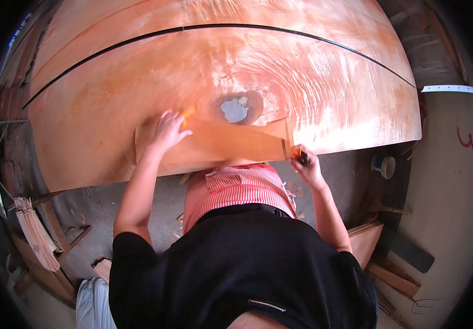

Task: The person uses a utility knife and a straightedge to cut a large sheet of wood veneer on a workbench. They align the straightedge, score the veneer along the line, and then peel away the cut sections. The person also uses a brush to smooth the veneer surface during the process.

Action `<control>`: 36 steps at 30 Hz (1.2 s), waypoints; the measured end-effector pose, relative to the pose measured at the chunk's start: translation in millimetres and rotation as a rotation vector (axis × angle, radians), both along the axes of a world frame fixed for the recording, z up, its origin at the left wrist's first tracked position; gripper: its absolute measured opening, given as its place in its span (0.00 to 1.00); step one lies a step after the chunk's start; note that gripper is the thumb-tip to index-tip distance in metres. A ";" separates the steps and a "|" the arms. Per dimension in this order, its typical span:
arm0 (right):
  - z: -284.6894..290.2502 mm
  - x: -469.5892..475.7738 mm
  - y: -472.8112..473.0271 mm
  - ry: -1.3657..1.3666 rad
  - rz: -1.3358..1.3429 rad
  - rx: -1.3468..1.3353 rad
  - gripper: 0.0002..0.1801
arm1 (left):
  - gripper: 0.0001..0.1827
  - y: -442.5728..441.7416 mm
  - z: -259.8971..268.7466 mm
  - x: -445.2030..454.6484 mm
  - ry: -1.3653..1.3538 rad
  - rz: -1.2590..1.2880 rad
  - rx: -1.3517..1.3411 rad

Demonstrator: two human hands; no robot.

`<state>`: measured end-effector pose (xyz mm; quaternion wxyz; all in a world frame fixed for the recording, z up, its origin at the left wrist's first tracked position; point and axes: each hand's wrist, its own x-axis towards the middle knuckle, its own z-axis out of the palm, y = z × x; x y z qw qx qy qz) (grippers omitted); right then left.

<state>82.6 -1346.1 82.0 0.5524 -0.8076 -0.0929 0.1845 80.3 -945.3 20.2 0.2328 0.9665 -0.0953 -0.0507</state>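
Observation:
A broad sheet of wood veneer (pixel 109 107) with swirling grain lies before me, with a ragged hole (pixel 235 110) ringed by dark wood. Just below the hole rests a smaller veneer piece (pixel 220 142), near the sheet's front edge. My left hand (pixel 170 130) is over this piece's left part, thumb spread. Beside its fingertips is a blurred orange object (pixel 187 114); whether the fingers grip it is unclear. At the piece's right end, my right hand (pixel 309 166) grips an orange-and-black tool (pixel 300 155). The tool's working end cannot be made out.
A thin black strip (pixel 183 28) runs across the sheet beyond the hole. A white tub (pixel 383 167) lies on the floor at right, near a pale panel (pixel 438 172) bearing a red mark. Veneer strips (pixel 37 234) lean at left, and wood scraps are on the floor.

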 end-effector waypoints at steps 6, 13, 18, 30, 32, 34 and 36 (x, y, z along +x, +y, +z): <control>22.3 -18.5 -43.8 0.218 -0.182 0.116 0.08 | 0.31 -1.7 55.7 -32.6 0.102 -0.081 -0.187; 35.9 -5.6 -56.7 0.051 -0.090 0.053 0.07 | 0.35 -41.1 27.7 -23.0 0.694 -0.212 -0.442; 29.9 -18.1 -82.3 0.166 -0.212 0.110 0.08 | 0.16 -49.8 43.8 -47.4 0.756 -0.324 -0.490; -77.0 109.7 -79.2 -0.020 -0.297 -0.398 0.12 | 0.15 -34.3 -1.5 39.9 0.379 0.180 -0.034; -106.2 133.1 -74.7 -0.023 -0.321 -0.400 0.12 | 0.14 -39.7 -12.9 51.9 0.180 0.260 0.131; -120.1 147.9 -66.1 -0.028 -0.330 -0.389 0.12 | 0.13 -45.6 -26.0 53.8 -0.055 0.345 0.189; -121.3 155.7 -57.1 0.007 -0.332 -0.453 0.12 | 0.11 -51.2 -35.6 50.6 -0.149 0.404 0.251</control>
